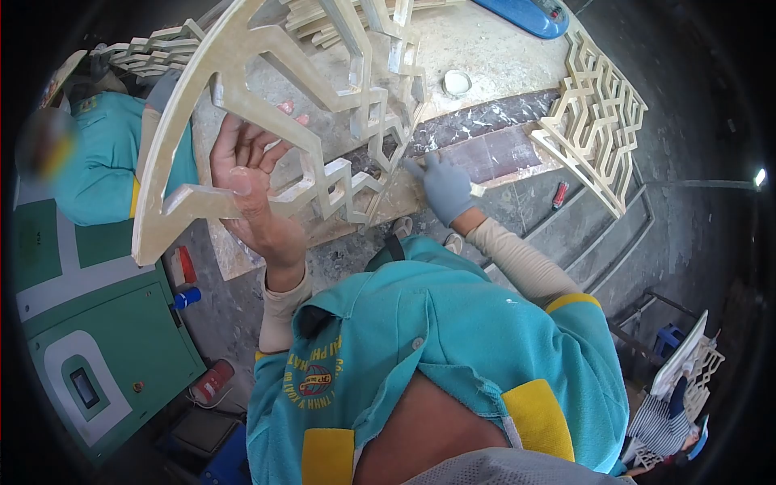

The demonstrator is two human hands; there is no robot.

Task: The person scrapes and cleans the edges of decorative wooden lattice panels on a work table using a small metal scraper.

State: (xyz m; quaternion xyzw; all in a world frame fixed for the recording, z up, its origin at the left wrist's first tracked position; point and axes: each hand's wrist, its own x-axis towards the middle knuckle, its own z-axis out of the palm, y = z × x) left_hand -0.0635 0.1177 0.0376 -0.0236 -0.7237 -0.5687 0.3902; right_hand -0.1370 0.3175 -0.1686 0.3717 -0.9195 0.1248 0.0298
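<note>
A pale wooden lattice panel (182, 129) with a curved outer edge stands tilted up in front of me, over the worktable. My bare left hand (257, 190) reaches through one of its openings, thumb and fingers curled around a slat. At the panel's lower right edge is my right hand (444, 188) in a grey glove, its fingers bent toward the wood. A small pale piece (477, 190) sticks out beside the right palm. What the gloved fingers close on is hidden.
On the worktable (517, 77) are a small round tub (457, 82) of white paste and a blue tray (525, 16). Another lattice panel (594, 113) leans at the right. A co-worker in teal (105, 153) is at the left, near a green machine (105, 339).
</note>
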